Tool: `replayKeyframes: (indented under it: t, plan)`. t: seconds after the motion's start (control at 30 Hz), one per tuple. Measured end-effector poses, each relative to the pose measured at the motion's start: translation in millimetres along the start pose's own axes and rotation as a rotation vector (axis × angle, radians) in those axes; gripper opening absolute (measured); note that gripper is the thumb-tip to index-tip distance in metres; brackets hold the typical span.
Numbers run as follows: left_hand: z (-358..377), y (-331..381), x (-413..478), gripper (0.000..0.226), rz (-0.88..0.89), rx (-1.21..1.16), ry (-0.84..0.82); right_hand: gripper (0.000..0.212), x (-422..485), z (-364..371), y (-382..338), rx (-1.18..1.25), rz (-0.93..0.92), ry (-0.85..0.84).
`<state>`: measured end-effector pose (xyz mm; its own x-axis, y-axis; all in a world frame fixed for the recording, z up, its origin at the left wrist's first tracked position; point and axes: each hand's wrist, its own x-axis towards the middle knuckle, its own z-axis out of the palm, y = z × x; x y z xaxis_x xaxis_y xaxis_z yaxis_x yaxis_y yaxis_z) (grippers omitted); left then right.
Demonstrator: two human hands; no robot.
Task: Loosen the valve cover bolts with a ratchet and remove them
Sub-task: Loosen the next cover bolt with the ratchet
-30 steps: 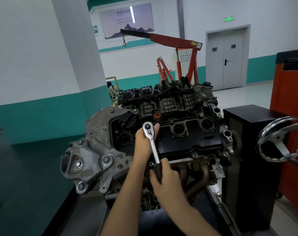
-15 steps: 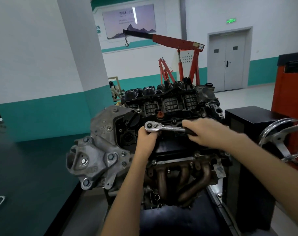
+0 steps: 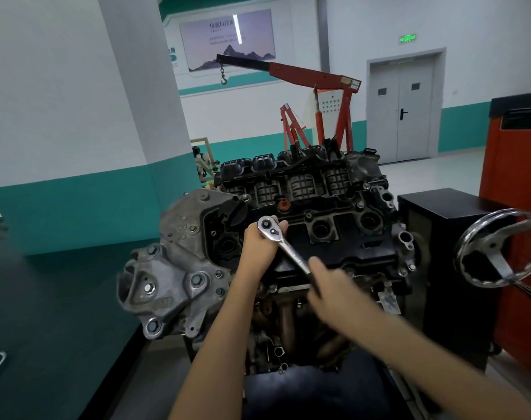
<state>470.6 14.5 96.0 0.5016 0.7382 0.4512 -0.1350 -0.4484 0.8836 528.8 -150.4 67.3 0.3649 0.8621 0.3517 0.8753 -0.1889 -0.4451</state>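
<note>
While the engine [image 3: 179,268] sat on its stand, the black valve cover [image 3: 349,237] faced up and toward the camera, with the grey timing-end casting at its left end. Ratchet [image 3: 288,250]: chrome head seated on the cover near its left end, just in front of a small orange cap [image 3: 283,204]. The handle ran diagonally from the head down and right, toward the cover's front edge. The socket and the bolt beneath the head were hidden.

Left hand [image 3: 258,247]: came up from below, cupped under and around the ratchet head. Its fingers [image 3: 281,226] were curled, with the tips showing just past the far side of the head.

Right hand [image 3: 330,283]: gripped the dark lower end of the handle at the front edge of the cover, above the exhaust manifold [image 3: 285,322]. Its fingers were closed round the grip. The hand was motion-blurred, so the lie of each finger could not be read.

Surroundings: a chrome handwheel [image 3: 497,247] stood to the right of the engine, in front of a black cabinet [image 3: 440,225] and an orange cabinet [image 3: 518,177]. A red engine hoist [image 3: 315,77] stood behind the engine, well apart from it, its hook hanging from the boom tip. Grey double doors [image 3: 403,107] were in the far wall.
</note>
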Motion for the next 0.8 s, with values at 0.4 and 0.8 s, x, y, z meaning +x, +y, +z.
replayKeyframes:
  t: [0.4, 0.8]
  plan:
    - [10.5, -8.2, -5.7, 0.045, 0.045, -0.034, 0.075, 0.019, -8.9, 3.8, 0.7, 0.075, 0.02, 0.115]
    - [4.7, -2.4, 1.1, 0.036, 0.017, 0.008, -0.04, 0.018, 13.1, -32.9, 29.9, -0.066, -0.067, -0.048]
